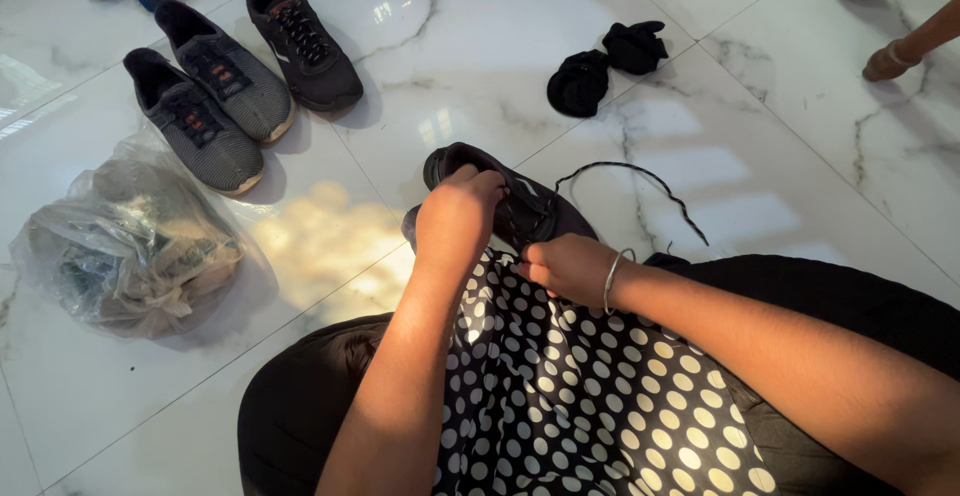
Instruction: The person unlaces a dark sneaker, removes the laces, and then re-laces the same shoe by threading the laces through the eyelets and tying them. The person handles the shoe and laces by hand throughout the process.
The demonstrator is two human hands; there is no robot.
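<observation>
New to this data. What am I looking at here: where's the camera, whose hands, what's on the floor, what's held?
There is no machine: a person sits on the floor and works with bare hands. The single picture comes from a camera on that person's head, looking down, so the arms enter from the bottom edge.

The left hand and the right hand, which has a bangle at the wrist, are both on a dark shoe at the edge of a polka-dot lap. The right hand's fingers sit at its laces; one lace end trails across the white marble floor.

Also on the floor: three more shoes up left, a clear plastic bag of stuff at left, and two black socks up right.
</observation>
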